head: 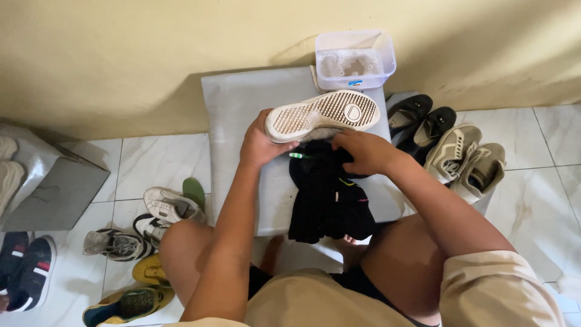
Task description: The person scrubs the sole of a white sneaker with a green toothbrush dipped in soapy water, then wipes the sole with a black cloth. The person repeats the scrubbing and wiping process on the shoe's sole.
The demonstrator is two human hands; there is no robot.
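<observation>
The white shoe (324, 115) shows only its sole; its upper is turned away and hidden. The left hand (259, 145) has its fingers tucked behind the heel. The black cloth (327, 197) covers part of the bench (242, 103). Dark sneakers (24, 263) at far left are cut by the edge.

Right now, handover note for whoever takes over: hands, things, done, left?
Left hand grips the white shoe, sole up, at its heel end.
Right hand presses on the black cloth just under the shoe.
Both sit over a grey board; tub of soapy water stands at its far edge.
Done: cannot tell how clean the shoe is.
Left: more shoes lie on the floor both sides.
</observation>
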